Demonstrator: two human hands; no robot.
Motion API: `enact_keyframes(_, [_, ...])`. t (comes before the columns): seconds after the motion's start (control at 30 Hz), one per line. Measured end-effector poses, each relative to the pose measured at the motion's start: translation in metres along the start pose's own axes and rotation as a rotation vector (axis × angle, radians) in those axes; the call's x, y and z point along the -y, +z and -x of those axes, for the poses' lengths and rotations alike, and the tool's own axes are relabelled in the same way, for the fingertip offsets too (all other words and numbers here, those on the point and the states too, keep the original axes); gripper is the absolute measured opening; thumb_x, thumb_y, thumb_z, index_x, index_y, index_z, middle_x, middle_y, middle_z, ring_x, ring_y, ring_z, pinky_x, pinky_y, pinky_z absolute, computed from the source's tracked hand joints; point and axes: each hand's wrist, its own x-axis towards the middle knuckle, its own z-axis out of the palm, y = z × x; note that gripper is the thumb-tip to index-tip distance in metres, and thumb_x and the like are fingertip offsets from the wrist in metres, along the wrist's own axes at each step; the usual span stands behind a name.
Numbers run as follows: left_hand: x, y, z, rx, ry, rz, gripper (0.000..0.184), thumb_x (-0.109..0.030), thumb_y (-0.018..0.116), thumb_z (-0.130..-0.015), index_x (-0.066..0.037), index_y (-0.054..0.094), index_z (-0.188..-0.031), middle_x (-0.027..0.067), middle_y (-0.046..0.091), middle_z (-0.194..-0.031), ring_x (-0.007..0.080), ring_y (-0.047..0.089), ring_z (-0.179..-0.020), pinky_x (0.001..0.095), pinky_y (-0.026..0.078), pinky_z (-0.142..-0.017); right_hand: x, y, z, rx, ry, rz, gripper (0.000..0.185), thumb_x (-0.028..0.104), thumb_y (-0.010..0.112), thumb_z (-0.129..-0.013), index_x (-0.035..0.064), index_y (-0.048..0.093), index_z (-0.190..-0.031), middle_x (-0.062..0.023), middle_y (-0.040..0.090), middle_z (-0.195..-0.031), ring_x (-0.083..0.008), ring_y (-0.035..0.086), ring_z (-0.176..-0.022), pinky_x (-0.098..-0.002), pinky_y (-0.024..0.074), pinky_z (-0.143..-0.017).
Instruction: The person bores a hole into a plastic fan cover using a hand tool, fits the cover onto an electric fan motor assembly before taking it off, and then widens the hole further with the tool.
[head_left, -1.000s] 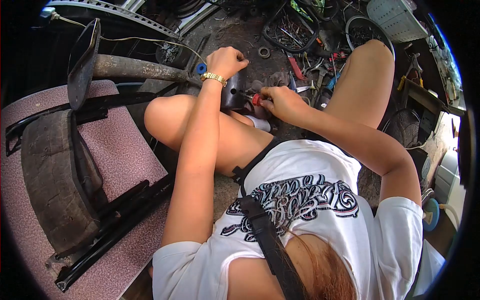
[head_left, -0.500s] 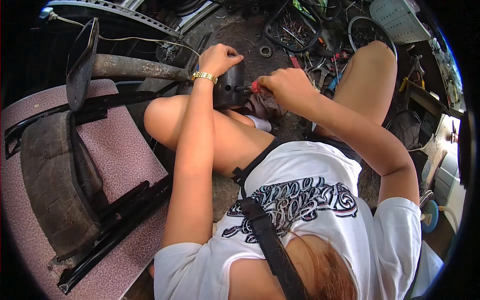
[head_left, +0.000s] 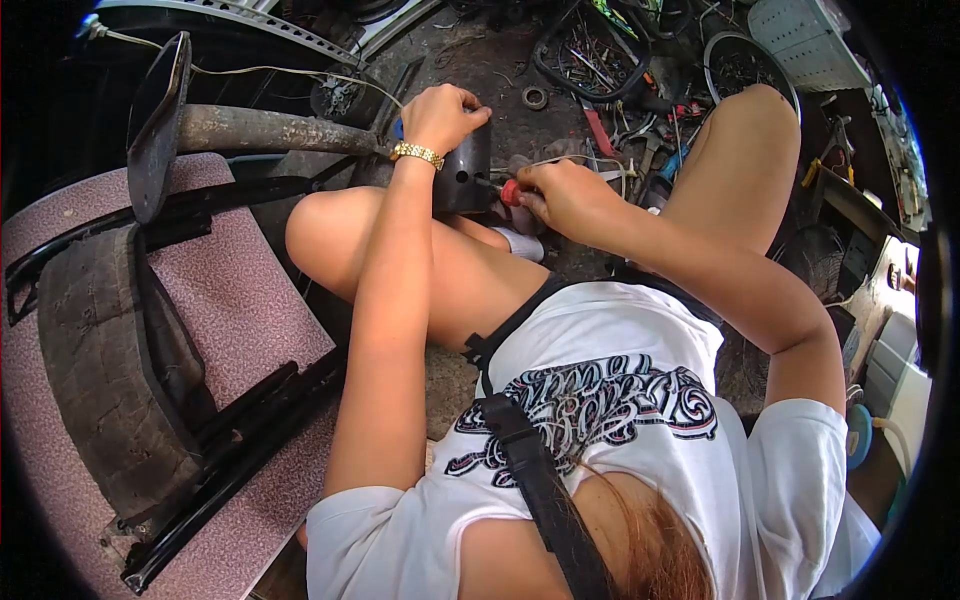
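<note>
A dark cylindrical part (head_left: pixel 468 160) with round holes in its side stands by my bent leg. My left hand (head_left: pixel 440 118), with a gold watch band at the wrist, wraps over its top, fingers curled on the edge. To the right, my right hand (head_left: pixel 572 200) grips the red handle of a screwdriver (head_left: pixel 512 192). Its thin shaft points left and meets the cylinder's side near a hole; whether the tip is inside, I cannot tell. A pale thin cord (head_left: pixel 570 158) runs just behind my right hand.
At left, a speckled pink board (head_left: pixel 240 270) carries a worn curved pad (head_left: pixel 105 370) and black metal rails. A rusty post with a plate (head_left: pixel 270 132) stands behind. Several tools and a tray of small parts (head_left: pixel 590 60) cover the floor ahead; a metal ring (head_left: pixel 534 97) lies nearer.
My right hand has shifted slightly down and its grip on the red handle has turned. The pale cord behind it now shows. My left hand stays on the cylinder.
</note>
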Motion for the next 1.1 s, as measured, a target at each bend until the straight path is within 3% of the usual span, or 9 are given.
enact_keyframes(0.13, [-0.005, -0.001, 0.002, 0.000, -0.014, -0.019, 0.036, -0.048, 0.072, -0.076, -0.017, 0.077, -0.092, 0.0120, 0.073, -0.085, 0.0305, 0.070, -0.085, 0.0397, 0.053, -0.074, -0.010, 0.011, 0.000, -0.071, -0.036, -0.159, 0.018, 0.014, 0.062, -0.089, -0.0005, 0.066, -0.099, -0.0212, 0.068, -0.082, -0.0314, 0.069, -0.069, -0.0419, 0.0506, -0.062])
enact_keyframes(0.23, [-0.005, -0.001, 0.002, -0.004, -0.011, -0.009, 0.035, -0.047, 0.072, -0.076, -0.017, 0.077, -0.092, 0.0119, 0.072, -0.082, 0.0305, 0.070, -0.083, 0.0397, 0.053, -0.074, -0.005, 0.004, 0.000, 0.089, 0.194, -0.413, 0.021, 0.019, 0.060, -0.091, -0.0002, 0.066, -0.095, -0.0169, 0.067, -0.072, -0.0255, 0.065, -0.061, -0.0382, 0.0513, -0.056])
enact_keyframes(0.4, [-0.004, -0.001, 0.003, -0.049, -0.002, -0.033, 0.034, -0.046, 0.072, -0.076, -0.017, 0.077, -0.093, 0.0131, 0.072, -0.080, 0.0312, 0.069, -0.081, 0.0394, 0.054, -0.073, 0.004, 0.006, -0.002, 0.191, 0.535, -0.893, 0.021, 0.020, 0.057, -0.096, 0.0017, 0.061, -0.087, -0.0068, 0.058, -0.056, -0.0108, 0.046, -0.036, -0.0272, 0.0279, -0.030])
enact_keyframes(0.53, [-0.006, -0.002, 0.005, -0.037, -0.009, -0.046, 0.035, -0.047, 0.071, -0.076, -0.017, 0.077, -0.094, 0.0138, 0.072, -0.081, 0.0314, 0.070, -0.082, 0.0396, 0.054, -0.073, -0.004, 0.018, -0.001, 0.168, 0.422, -0.754, 0.020, 0.019, 0.057, -0.095, 0.0011, 0.062, -0.087, -0.0078, 0.059, -0.057, -0.0123, 0.052, -0.040, -0.0298, 0.0353, -0.034])
enact_keyframes(0.7, [0.000, 0.002, 0.001, -0.023, 0.006, -0.029, 0.036, -0.048, 0.071, -0.076, -0.017, 0.077, -0.093, 0.0141, 0.072, -0.082, 0.0315, 0.069, -0.083, 0.0404, 0.054, -0.074, -0.013, 0.022, 0.006, -0.088, 0.075, -0.207, 0.023, 0.020, 0.062, -0.089, -0.0019, 0.066, -0.095, -0.0170, 0.066, -0.068, -0.0233, 0.065, -0.059, -0.0393, 0.0512, -0.059])
enact_keyframes(0.83, [-0.001, 0.000, 0.001, -0.029, -0.008, -0.052, 0.035, -0.047, 0.071, -0.076, -0.017, 0.077, -0.093, 0.0138, 0.072, -0.083, 0.0313, 0.069, -0.083, 0.0401, 0.054, -0.074, -0.007, 0.015, 0.004, -0.088, 0.039, -0.158, 0.027, 0.020, 0.063, -0.087, -0.0017, 0.067, -0.102, -0.0215, 0.067, -0.074, -0.0314, 0.068, -0.068, -0.0424, 0.0520, -0.067])
enact_keyframes(0.9, [-0.001, 0.003, 0.000, -0.028, -0.001, -0.046, 0.035, -0.047, 0.072, -0.076, -0.017, 0.077, -0.093, 0.0135, 0.072, -0.083, 0.0310, 0.069, -0.082, 0.0396, 0.053, -0.074, 0.006, -0.003, 0.004, 0.149, 0.307, -0.405, 0.027, 0.021, 0.062, -0.088, 0.0007, 0.068, -0.104, -0.0246, 0.068, -0.081, -0.0376, 0.068, -0.078, -0.0450, 0.0519, -0.071])
enact_keyframes(1.0, [-0.005, 0.001, 0.002, -0.013, -0.017, -0.035, 0.031, -0.043, 0.073, -0.074, -0.018, 0.078, -0.091, 0.0128, 0.072, -0.082, 0.0308, 0.069, -0.081, 0.0406, 0.054, -0.073, 0.010, -0.008, 0.003, 0.215, 0.362, -0.405, 0.027, 0.020, 0.061, -0.088, 0.0011, 0.067, -0.105, -0.0263, 0.067, -0.086, -0.0409, 0.067, -0.084, -0.0466, 0.0511, -0.073])
enact_keyframes(1.1, [-0.004, 0.003, 0.002, -0.002, -0.011, -0.032, 0.029, -0.042, 0.073, -0.074, -0.019, 0.078, -0.090, 0.0122, 0.072, -0.081, 0.0307, 0.069, -0.080, 0.0405, 0.054, -0.073, -0.007, 0.008, 0.005, -0.013, 0.065, -0.098, 0.026, 0.018, 0.062, -0.087, -0.0010, 0.066, -0.104, -0.0252, 0.067, -0.082, -0.0395, 0.068, -0.081, -0.0459, 0.0512, -0.071])
